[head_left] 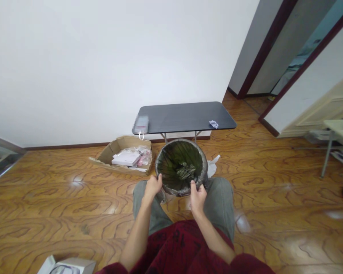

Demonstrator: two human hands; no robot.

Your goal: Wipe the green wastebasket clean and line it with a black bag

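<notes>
A round trash can (166, 161) lined with a dark plastic bag stands in front of my knees. The dark bag (185, 171) is folded over the rim and lies bunched at the bottom. My left hand (153, 186) grips the near left side of the rim, its thumb on top. On the near right side, my right hand (198, 196) pinches the bag-covered rim, with the thumb pointing up. The fingers beneath the rim are mostly hidden. Behind the can's right side, a piece of white paper or plastic (213, 166) is partly covered.
A black folding table (177, 116) stands against the wall, with a crumpled paper (213, 124) and a blurred-out item (142, 124) on it. Left of the can is an open cardboard box (105, 154) holding a white box. Another white box (71, 264) lies at lower left.
</notes>
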